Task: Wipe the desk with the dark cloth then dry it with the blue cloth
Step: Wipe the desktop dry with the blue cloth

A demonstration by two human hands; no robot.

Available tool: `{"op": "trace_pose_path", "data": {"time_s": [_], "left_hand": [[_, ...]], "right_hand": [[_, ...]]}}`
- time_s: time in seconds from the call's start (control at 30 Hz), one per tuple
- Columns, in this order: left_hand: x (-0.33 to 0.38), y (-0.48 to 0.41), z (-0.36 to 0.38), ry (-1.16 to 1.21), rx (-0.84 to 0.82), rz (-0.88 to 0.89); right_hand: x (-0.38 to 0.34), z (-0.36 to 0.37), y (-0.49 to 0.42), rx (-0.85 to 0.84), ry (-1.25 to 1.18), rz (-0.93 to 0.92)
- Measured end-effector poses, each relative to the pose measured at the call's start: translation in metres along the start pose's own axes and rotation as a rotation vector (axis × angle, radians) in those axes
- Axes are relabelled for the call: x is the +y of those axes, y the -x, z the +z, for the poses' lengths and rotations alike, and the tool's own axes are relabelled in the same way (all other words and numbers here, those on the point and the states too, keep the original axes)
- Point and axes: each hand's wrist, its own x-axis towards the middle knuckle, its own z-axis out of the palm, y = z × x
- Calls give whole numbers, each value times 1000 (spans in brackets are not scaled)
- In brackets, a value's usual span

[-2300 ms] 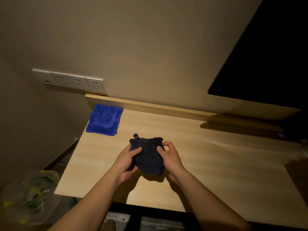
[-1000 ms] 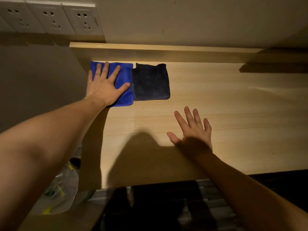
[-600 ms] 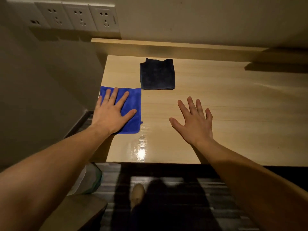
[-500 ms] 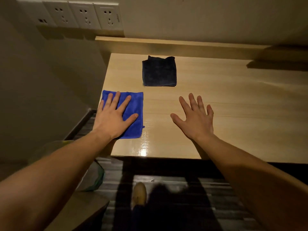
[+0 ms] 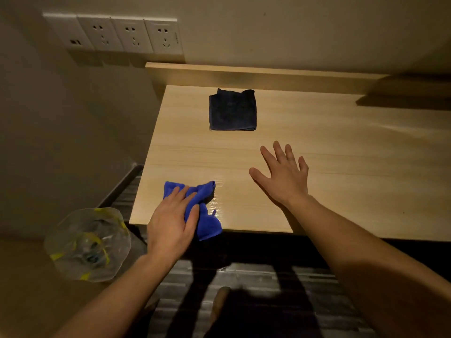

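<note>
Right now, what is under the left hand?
Under the left hand lies the bunched blue cloth at the near edge of the desk, one corner hanging over. The cloth part beneath the palm is hidden.

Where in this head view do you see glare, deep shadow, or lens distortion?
Head view: glare glints on the desk beside the blue cloth under the left hand; deep shadow fills the floor below the front edge; the wide-angle lens bows the wall sockets and the desk's edges.
</note>
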Motion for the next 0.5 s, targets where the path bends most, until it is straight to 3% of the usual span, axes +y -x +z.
{"op": "trace_pose_path", "data": {"time_s": [0.1,0.2,0.3,0.5], "left_hand": [[24,-7,-1,213,58,-3],[49,-63,-1,212,84,86],[65,-138,5,70,77,183],[54,-197,55,-324,-181,194]], "right_hand": [[18,-9,-1,-12,-148,-43],[48,-18,4,75,-105,-61],[82,-24,9,91,13,-28],[103,-13,14,88,108,-1]]}}
